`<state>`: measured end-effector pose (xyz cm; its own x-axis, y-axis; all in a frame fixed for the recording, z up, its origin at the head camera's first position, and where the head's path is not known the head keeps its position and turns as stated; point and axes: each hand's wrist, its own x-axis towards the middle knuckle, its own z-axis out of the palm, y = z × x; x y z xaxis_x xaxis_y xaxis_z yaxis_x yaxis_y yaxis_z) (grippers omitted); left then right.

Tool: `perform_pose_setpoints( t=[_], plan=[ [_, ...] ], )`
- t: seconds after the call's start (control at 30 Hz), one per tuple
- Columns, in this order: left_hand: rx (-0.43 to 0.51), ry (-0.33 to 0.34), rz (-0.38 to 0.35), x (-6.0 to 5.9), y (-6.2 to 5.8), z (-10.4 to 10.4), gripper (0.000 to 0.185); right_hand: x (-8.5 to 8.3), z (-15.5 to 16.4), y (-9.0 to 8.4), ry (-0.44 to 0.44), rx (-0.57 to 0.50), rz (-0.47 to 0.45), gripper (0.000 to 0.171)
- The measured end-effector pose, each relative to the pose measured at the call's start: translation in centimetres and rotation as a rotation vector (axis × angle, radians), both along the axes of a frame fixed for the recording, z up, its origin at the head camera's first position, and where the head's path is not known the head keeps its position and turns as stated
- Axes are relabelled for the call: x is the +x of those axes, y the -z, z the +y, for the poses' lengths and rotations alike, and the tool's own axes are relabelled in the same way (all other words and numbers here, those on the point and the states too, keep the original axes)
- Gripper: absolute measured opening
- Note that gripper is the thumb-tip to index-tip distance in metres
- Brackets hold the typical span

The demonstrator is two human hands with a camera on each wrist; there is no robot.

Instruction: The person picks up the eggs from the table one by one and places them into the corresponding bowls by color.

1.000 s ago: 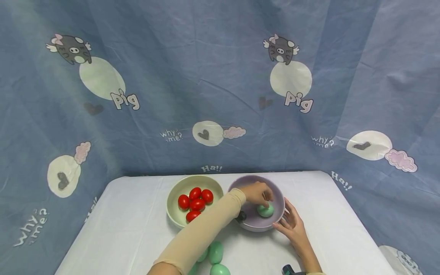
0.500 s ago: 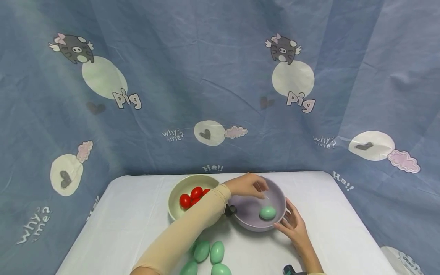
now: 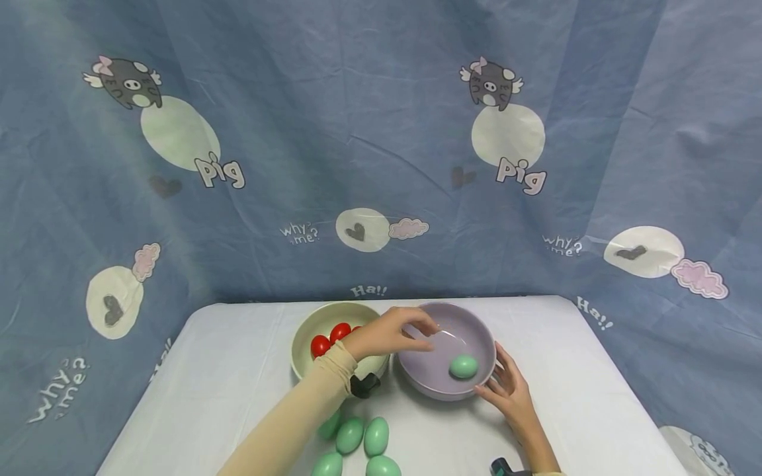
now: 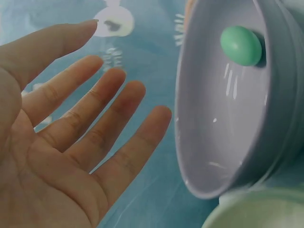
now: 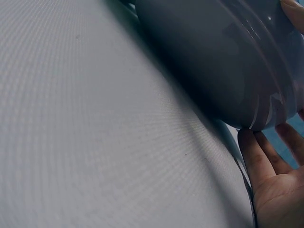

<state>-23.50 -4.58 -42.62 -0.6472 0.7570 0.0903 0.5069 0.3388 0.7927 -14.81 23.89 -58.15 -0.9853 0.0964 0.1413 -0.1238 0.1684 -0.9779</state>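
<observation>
Ample room beside purple bowl's (image 3: 424, 371) egg (image 3: 464, 366), left fingers (image 4: 137, 157) loose, right fingers (image 5: 256, 154) unclenched against edge

- left arm (image 3: 292, 413), in a pale sleeve, slants forward and to the right
- left hand (image 3: 389, 332) hangs in the air, its fingers (image 4: 105, 122) spread, thumb apart from them
- right forearm (image 3: 532, 436), mostly bare, angles forward and leftward
- right hand (image 3: 510, 391) has fingers and thumb spread apart

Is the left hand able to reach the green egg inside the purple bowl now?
Probably yes: the left hand is empty, and nothing covers the green egg in the purple bowl.
</observation>
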Motion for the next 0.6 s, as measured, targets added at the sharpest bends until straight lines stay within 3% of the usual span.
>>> perform_pose_setpoints(
  t=[0.17, 0.43, 0.6],
  plan=[
    [0.092, -0.065, -0.043, 1.6, 0.3, -2.8, 0.031, 0.1, -0.1, -0.1, 0.003, -0.004, 0.012, 0.096],
    [0.147, -0.148, 0.032, 4.6, 1.6, -7.0, 0.033, 0.1, -0.2, -0.3, 0.005, -0.008, -0.005, 0.095],
    [0.212, -0.159, 0.007, 6.4, 2.8, -8.8, 0.034, 0.3, -0.3, -0.5, 0.012, -0.013, -0.023, 0.096]
  ],
)
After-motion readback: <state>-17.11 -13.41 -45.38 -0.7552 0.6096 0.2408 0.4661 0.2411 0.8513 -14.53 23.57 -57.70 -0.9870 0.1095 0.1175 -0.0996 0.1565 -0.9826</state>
